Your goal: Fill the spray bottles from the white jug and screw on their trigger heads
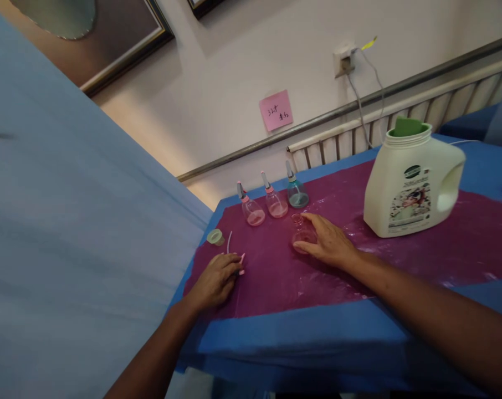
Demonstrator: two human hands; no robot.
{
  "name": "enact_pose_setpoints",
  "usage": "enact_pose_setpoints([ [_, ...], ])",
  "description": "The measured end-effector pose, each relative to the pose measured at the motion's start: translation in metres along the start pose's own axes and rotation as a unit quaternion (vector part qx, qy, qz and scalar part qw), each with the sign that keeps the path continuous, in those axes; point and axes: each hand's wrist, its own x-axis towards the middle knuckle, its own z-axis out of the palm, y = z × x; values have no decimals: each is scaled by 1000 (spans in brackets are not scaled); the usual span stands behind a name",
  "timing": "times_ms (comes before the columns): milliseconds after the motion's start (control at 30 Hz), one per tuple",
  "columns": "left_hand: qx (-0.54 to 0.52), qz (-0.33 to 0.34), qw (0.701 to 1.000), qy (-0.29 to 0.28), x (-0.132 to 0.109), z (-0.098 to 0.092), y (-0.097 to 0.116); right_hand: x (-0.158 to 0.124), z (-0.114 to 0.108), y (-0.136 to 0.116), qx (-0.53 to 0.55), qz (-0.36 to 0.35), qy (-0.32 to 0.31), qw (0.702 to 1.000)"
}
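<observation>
My right hand [328, 241] curls around a clear pinkish bottle [304, 239] with an uncovered neck, which stands on the purple sheet [267, 282]. In my left hand [220, 280] is a pink pump head [242, 263], mostly hidden by the fingers; a thin pale tube [229, 242] sticks up beyond it. Just past that hand sits a small pale-green cup [215, 237]. Behind my hands stand two bottles with pink collars, a left one [253, 213] and a middle one [276, 205], and a teal bottle [297, 195], each with its top on and some liquid inside.
A large cream jug [409, 194] with a green piece [409, 127] in its mouth stands at the right. Blue cloth [284, 327] covers the table. A blue curtain [88, 233] hangs at the left. Along the wall run a rail [251, 149] and a cord [361, 108] from a socket.
</observation>
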Motion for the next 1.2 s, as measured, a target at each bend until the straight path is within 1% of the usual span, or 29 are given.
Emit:
enact_pose_setpoints([
  [67, -2, -13, 1000, 18, -1, -3, -4, 2, 1, 0, 0, 5, 3, 1000],
  [133, -17, -39, 998, 52, 0, -4, -3, 4, 3, 0, 2, 11, -3, 1000],
  [167, -32, -56, 995, 73, 4, -4, 2, 4, 4, 0, 5, 13, -6, 1000],
  [233, -78, -94, 986, 114, 19, 1, 19, 5, 6, 0, 11, 11, -7, 1000],
  [300, -150, -128, 971, 132, 44, 9, 45, 4, 7, 0, 13, 8, -3, 1000],
  [367, -234, -146, 952, 131, 76, 21, 75, 3, 6, 0, 16, 1, 6, 1000],
  [467, -371, -156, 904, 144, 124, 40, 111, 2, 0, 0, 30, -20, 32, 999],
  [500, -406, -148, 889, 155, 137, 46, 119, 3, -2, 0, 37, -26, 43, 998],
  [567, -438, -146, 870, 173, 158, 55, 128, 5, -6, 0, 48, -32, 71, 996],
  [633, -438, -155, 867, 181, 169, 61, 130, 7, -8, 1, 55, -34, 99, 993],
  [767, -420, -174, 871, 186, 172, 65, 129, 10, -6, 0, 56, -39, 123, 990],
  [933, -428, -203, 859, 194, 166, 66, 130, 8, -7, -1, 49, -58, 125, 989],
  [1100, -433, -224, 839, 242, 163, 66, 122, 8, -17, -2, 29, -91, 139, 986],
  [1200, -428, -210, 837, 268, 161, 70, 115, 9, -27, -9, 14, -113, 154, 981],
])
